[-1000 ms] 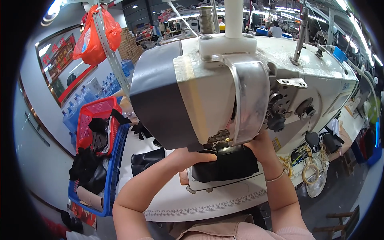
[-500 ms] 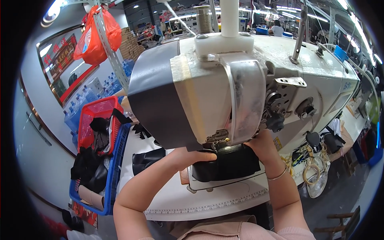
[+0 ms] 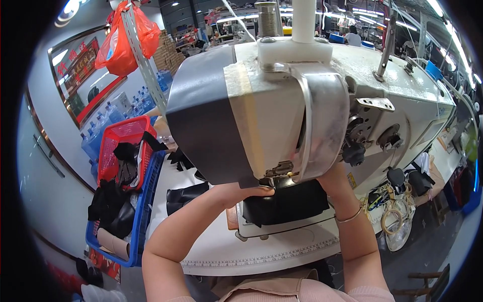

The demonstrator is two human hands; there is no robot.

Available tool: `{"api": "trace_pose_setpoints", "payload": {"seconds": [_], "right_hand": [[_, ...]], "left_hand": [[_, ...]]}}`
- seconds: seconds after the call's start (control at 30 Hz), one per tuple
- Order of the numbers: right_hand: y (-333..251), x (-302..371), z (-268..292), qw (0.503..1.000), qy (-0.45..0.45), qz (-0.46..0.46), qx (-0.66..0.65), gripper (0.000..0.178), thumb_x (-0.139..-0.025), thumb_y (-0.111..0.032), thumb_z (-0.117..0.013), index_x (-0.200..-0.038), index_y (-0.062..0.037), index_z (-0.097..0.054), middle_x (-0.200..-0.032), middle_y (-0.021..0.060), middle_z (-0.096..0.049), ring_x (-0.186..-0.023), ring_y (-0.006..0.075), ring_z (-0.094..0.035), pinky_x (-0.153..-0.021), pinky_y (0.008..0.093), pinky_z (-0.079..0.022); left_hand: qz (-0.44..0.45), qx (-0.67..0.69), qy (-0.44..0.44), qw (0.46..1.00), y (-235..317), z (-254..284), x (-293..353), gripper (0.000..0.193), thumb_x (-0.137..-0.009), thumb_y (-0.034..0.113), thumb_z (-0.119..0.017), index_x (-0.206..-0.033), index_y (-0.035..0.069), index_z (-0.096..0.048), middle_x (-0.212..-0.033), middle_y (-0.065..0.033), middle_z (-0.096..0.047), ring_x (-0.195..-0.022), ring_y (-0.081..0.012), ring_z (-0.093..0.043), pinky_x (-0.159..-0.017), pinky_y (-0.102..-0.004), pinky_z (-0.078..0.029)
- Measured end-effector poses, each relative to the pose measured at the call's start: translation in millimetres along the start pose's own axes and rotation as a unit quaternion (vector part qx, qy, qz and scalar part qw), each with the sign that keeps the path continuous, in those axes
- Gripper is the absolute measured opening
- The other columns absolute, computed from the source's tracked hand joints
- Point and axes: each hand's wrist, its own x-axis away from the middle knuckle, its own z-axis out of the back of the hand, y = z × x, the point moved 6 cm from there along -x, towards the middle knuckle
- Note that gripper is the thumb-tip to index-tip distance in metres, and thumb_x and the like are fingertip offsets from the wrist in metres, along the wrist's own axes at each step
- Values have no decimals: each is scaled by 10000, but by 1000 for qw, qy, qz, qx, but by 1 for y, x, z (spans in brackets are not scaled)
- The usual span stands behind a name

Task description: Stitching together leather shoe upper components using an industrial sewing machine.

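**Two bare hands at a sewing machine, a black workpiece beneath its head**

A black workpiece (image 3: 289, 206) lies on the white table (image 3: 216, 246), under the bulky head of a sewing machine (image 3: 274, 110), its near edge hanging loosely toward the person. The left hand (image 3: 246, 193) is at its far left corner, thumb on top; the right hand (image 3: 333, 181) is at its right end. Both sets of fingers disappear behind the machine — whether either grip is closed cannot be told.

Handling the piece well likely calls for light, even pressure from both sides, the material flat and free of puckers, and fingertips well clear of the metal parts (image 3: 278, 172) under the head. The loose near edge probably needs watching, lest it fold or drag.

The head and a clear curved guard (image 3: 327, 121) block the view of the fingers. Left of the workpiece, folded dark material (image 3: 187, 199) lies near the left forearm. Farther left, a red basket (image 3: 147, 157) sits in a blue crate (image 3: 146, 214), both holding dark scraps. At right, a bundle of pale rings (image 3: 391, 220) crowds the table edge — near the right forearm, but apart from it.
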Motion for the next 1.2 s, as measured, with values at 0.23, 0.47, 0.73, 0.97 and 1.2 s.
{"api": "trace_pose_setpoints", "payload": {"seconds": [0.23,0.47,0.73,0.97,1.2], "right_hand": [[-10,3,3,996,-1,7,86,301,-680,-44,-687,-945,-30,-547,-805,73,-588,-749,205,-561,-680,323,-450],[-13,17,-8,990,-48,-83,-102,284,-681,-18,-717,-908,-39,-548,-783,-21,-522,-737,83,-486,-643,246,-420],[0,15,5,995,-2,-41,-94,300,-656,-48,-754,-894,-31,-572,-803,20,-588,-709,104,-519,-649,274,-444],[25,-7,8,983,-21,-27,-179,255,-701,-63,-695,-932,-34,-592,-942,67,-612,-882,194,-575,-776,320,-460],[25,-14,9,996,-63,26,-60,258,-730,-81,-672,-979,-54,-609,-979,80,-618,-915,196,-583,-827,314,-454]], "left_hand": [[13,-15,7,1000,3,1,1,417,-696,223,-757,-1013,-1,-606,-905,-79,-614,-835,-166,-544,-747,-279,-430],[-63,14,-12,998,1,3,0,387,-682,192,-765,-978,-3,-608,-874,-66,-610,-787,-138,-545,-700,-275,-444],[-59,30,-1,998,9,3,3,377,-690,168,-752,-994,2,-602,-883,-70,-614,-775,-141,-563,-681,-277,-467],[-132,-36,27,990,-2,6,-5,330,-700,162,-737,-972,16,-620,-867,-69,-631,-773,-133,-566,-685,-281,-468],[-25,-40,44,998,-16,1,-4,306,-717,202,-731,-942,15,-640,-841,-75,-644,-785,-141,-589,-690,-270,-460]]}}
